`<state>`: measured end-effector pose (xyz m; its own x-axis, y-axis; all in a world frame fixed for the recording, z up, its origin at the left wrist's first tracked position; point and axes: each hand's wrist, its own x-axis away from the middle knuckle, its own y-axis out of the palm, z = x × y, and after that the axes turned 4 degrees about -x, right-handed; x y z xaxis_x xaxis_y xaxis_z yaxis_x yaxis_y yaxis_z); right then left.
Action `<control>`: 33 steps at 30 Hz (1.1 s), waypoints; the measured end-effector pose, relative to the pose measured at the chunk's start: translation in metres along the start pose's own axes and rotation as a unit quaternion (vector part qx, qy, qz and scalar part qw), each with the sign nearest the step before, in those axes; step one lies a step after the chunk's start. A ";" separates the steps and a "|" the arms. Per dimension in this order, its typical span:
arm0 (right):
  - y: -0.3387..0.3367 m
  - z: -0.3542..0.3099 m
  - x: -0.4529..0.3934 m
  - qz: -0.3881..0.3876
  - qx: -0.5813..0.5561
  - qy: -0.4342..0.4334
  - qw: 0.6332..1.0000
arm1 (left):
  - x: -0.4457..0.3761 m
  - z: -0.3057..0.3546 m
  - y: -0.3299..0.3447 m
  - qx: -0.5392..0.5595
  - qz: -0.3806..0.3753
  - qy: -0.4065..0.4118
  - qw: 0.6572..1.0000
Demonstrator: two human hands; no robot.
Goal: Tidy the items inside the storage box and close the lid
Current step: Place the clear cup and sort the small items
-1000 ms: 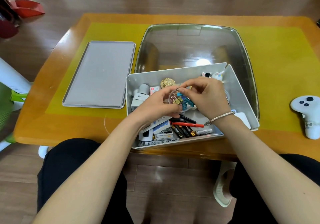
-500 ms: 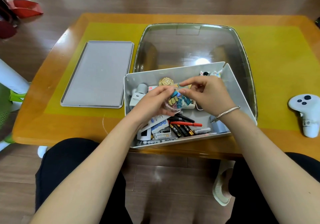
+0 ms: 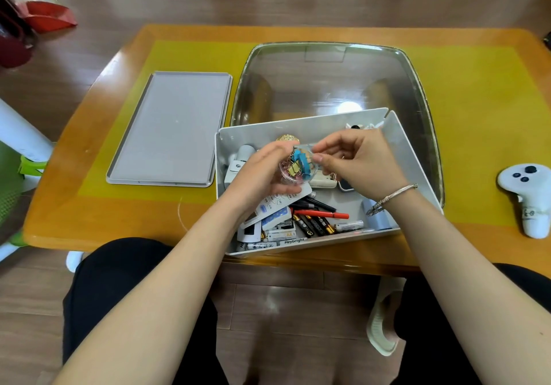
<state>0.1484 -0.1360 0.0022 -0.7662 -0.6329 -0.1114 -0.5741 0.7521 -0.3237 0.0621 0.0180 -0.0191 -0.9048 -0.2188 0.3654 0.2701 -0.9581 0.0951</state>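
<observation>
A white storage box (image 3: 414, 164) stands at the table's near edge, partly over a clear tray. Its grey lid (image 3: 170, 128) lies flat on the table to the left. Above the box, my left hand (image 3: 262, 173) holds a small clear round container of blue and gold binder clips (image 3: 298, 167). My right hand (image 3: 357, 161) pinches the container's upper right rim with thumb and forefinger. Below the hands lie a white remote (image 3: 277, 204), a red pen (image 3: 325, 214), several batteries (image 3: 313, 226) and small white gadgets.
A large clear plastic tray (image 3: 334, 80) sits behind the box on a yellow mat (image 3: 477, 116). A white game controller (image 3: 529, 194) lies at the right. The table edge runs just under the box; my knees are below it.
Both hands have lifted the clip container a little and tilted it; my right hand shifted from reaching over it to pinching its rim. The box and lid have stayed put.
</observation>
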 end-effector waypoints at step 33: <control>-0.066 0.018 -0.008 0.077 0.289 0.088 0.950 | 0.000 0.003 0.000 0.013 0.028 0.000 1.000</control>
<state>0.1972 -0.1841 0.0079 -0.8939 -0.4449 -0.0556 -0.2367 0.5737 -0.7841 0.0631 0.0181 -0.0164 -0.8882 -0.2719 0.3704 0.3287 -0.9393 0.0986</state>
